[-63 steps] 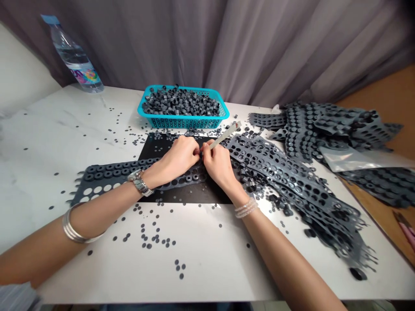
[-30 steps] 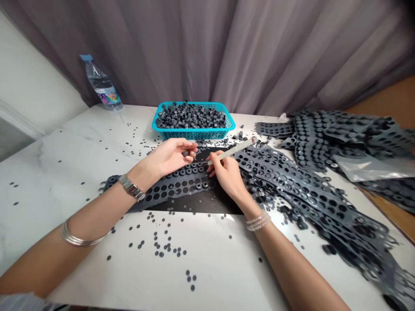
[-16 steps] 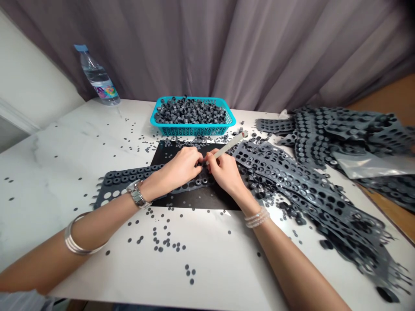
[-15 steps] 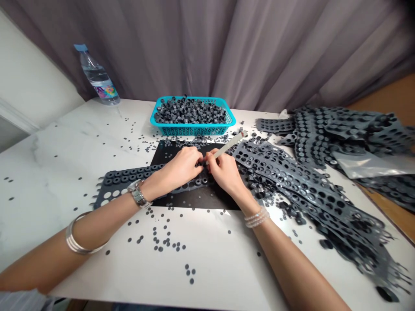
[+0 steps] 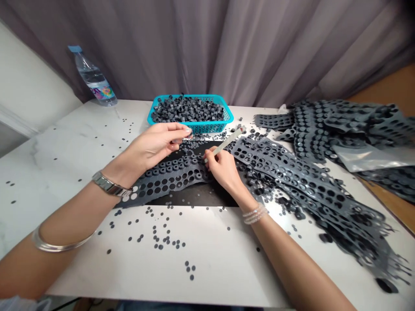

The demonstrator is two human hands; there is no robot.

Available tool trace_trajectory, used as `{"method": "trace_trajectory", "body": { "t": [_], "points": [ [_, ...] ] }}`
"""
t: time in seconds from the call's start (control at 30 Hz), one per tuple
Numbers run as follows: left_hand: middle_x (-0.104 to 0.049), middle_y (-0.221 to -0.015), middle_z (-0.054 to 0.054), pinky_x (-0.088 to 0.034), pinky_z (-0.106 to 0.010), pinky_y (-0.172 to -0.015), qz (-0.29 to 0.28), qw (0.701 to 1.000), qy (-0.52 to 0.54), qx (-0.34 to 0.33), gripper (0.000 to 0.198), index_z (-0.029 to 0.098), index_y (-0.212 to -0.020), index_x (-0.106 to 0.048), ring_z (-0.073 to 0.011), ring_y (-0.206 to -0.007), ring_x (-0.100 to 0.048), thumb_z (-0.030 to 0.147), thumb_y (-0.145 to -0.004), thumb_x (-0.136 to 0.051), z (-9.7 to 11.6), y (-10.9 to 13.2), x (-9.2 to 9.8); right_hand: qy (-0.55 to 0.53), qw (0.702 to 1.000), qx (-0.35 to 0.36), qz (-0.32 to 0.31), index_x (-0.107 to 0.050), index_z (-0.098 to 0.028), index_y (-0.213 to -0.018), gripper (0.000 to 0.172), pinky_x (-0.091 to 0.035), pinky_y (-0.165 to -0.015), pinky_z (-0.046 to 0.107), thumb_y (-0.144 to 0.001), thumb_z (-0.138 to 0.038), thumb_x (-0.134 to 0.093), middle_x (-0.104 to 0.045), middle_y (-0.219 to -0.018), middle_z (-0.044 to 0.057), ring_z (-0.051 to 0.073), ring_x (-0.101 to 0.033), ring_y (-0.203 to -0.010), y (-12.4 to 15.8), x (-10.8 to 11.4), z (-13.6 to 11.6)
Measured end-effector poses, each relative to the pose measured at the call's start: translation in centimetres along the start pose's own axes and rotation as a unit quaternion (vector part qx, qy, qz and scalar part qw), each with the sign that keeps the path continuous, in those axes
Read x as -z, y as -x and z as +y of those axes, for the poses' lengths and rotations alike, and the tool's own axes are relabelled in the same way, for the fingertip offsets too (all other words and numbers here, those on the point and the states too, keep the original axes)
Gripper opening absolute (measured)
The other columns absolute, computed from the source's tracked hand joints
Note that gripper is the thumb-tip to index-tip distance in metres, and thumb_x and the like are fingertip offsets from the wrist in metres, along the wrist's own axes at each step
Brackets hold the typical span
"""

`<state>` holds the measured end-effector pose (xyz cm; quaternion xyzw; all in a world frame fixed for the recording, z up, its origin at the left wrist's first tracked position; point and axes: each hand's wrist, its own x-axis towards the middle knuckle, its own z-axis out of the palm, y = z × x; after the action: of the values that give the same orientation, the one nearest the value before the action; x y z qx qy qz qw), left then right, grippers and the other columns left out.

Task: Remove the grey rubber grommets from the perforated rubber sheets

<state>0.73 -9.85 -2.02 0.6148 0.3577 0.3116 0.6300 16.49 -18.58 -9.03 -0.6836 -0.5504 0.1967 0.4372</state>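
My left hand point(image 5: 154, 144) is raised above the sheet, just in front of the turquoise basket point(image 5: 151, 120). Its thumb and fingers pinch a small dark rubber piece point(image 5: 189, 135), partly hidden by the fingertips. Below it, a dark grey rubber sheet point(image 5: 152, 196) with rows of round holes and raised rings lies across a black board point(image 5: 194, 199). My right hand point(image 5: 223, 166) rests at the sheet's right part, closed around a pale flat stick-like tool point(image 5: 229, 141) that slants up to the right; its lower tip is hidden. Small dark ring-shaped pieces point(image 5: 188, 109) fill the basket.
More perforated rubber sheets point(image 5: 292, 172) lie at the right, with a larger heap point(image 5: 350, 125) and a clear plastic bag point(image 5: 366, 157) behind. Small dark discs point(image 5: 167, 239) are scattered over the white table point(image 5: 145, 268). A water bottle point(image 5: 97, 82) stands back left by the curtain point(image 5: 194, 47).
My left hand has lifted off the sheet and moved up and left towards the basket, pinching a small piece. My right hand stays in nearly the same place with the tool.
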Motion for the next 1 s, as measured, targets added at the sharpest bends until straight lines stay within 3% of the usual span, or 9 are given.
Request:
{"method": "trace_trajectory", "body": {
  "t": [0.1, 0.2, 0.37, 0.63, 0.73, 0.83, 0.93, 1.0],
  "points": [
    [-0.066, -0.085, -0.008, -0.032, -0.017, -0.049, -0.041, 0.984, 0.136, 0.103, 0.002, 0.010, -0.076, -0.069, -0.0044, -0.060, -0.046, 0.008, -0.076, -0.070, -0.5, -0.6, 0.3, -0.019, 1.000, -0.020, 0.004, -0.058, -0.021, -0.069, 0.030, -0.037, -0.059, 0.026, -0.092, -0.035, -0.043, -0.056, -0.054, -0.001, 0.016, -0.055, -0.053, 0.1, 0.2, 0.2],
    [-0.067, -0.089, -0.009, -0.035, -0.015, -0.049, -0.053, 0.966, 0.197, 0.156, 0.009, 0.010, -0.084, -0.070, -0.0045, -0.063, -0.052, 0.003, -0.077, -0.068, -1.8, -0.9, -0.1, -0.018, 1.000, -0.024, 0.007, -0.057, -0.021, -0.068, 0.031, -0.038, -0.058, 0.026, -0.092, -0.035, -0.043, -0.057, -0.054, -0.001, 0.016, -0.055, -0.052, 0.3, 0.6, 0.1],
    [-0.069, -0.092, -0.011, -0.036, -0.015, -0.048, -0.078, 0.952, 0.237, 0.177, 0.005, 0.010, -0.082, -0.070, -0.0035, -0.061, -0.052, 0.009, -0.083, -0.065, -3.1, -0.8, -0.8, -0.019, 1.000, -0.018, 0.014, -0.057, -0.022, -0.069, 0.031, -0.040, -0.058, 0.027, -0.092, -0.036, -0.042, -0.058, -0.053, 0.000, 0.016, -0.056, -0.053, 0.6, 1.3, 0.2],
    [-0.069, -0.091, -0.009, -0.034, -0.017, -0.050, -0.063, 0.949, 0.240, 0.193, 0.007, 0.011, -0.076, -0.069, -0.0047, -0.065, -0.055, 0.010, -0.082, -0.066, -2.6, -0.2, -1.4, -0.010, 1.000, -0.001, 0.004, -0.057, -0.022, -0.069, 0.032, -0.041, -0.057, 0.027, -0.093, -0.037, -0.043, -0.056, -0.050, -0.001, 0.017, -0.059, -0.053, 1.0, 1.9, 0.2],
    [-0.069, -0.086, -0.008, -0.031, -0.017, -0.048, -0.061, 0.970, 0.170, 0.161, 0.007, 0.012, -0.078, -0.071, -0.0036, -0.060, -0.051, 0.018, -0.081, -0.069, -3.1, 0.0, -2.0, -0.005, 1.000, -0.004, 0.014, -0.057, -0.022, -0.068, 0.032, -0.041, -0.056, 0.027, -0.093, -0.037, -0.043, -0.057, -0.048, -0.001, 0.017, -0.058, -0.050, 0.9, 2.6, 0.0],
    [-0.071, -0.080, -0.006, -0.037, -0.019, -0.054, -0.067, 0.995, -0.006, 0.074, 0.017, 0.014, -0.090, -0.075, -0.0074, -0.063, -0.054, 0.025, -0.076, -0.074, -3.9, 0.7, -4.3, -0.025, 0.993, -0.020, 0.115, -0.058, -0.021, -0.071, 0.031, -0.043, -0.056, 0.028, -0.093, -0.038, -0.044, -0.057, -0.048, -0.001, 0.017, -0.058, -0.047, 0.5, 4.0, 0.2],
    [-0.075, -0.085, -0.007, -0.048, -0.028, -0.071, -0.178, 0.974, -0.140, -0.010, 0.037, 0.016, -0.113, -0.072, -0.0159, -0.074, -0.064, 0.020, -0.076, -0.070, -4.3, 1.2, -7.2, -0.058, 0.968, -0.020, 0.243, -0.058, -0.020, -0.075, 0.033, -0.045, -0.055, 0.029, -0.094, -0.041, -0.042, -0.058, -0.050, -0.001, 0.018, -0.059, -0.047, 0.1, 5.5, 0.7],
    [-0.076, -0.095, -0.007, -0.050, -0.033, -0.080, -0.230, 0.954, -0.184, -0.065, 0.054, 0.020, -0.129, -0.063, -0.0193, -0.083, -0.067, 0.012, -0.075, -0.066, -4.0, 1.0, -8.1, -0.070, 0.958, -0.015, 0.277, -0.058, -0.020, -0.077, 0.034, -0.047, -0.055, 0.030, -0.094, -0.044, -0.041, -0.058, -0.052, 0.000, 0.018, -0.059, -0.049, -0.1, 6.1, 0.9]
  ]
}}
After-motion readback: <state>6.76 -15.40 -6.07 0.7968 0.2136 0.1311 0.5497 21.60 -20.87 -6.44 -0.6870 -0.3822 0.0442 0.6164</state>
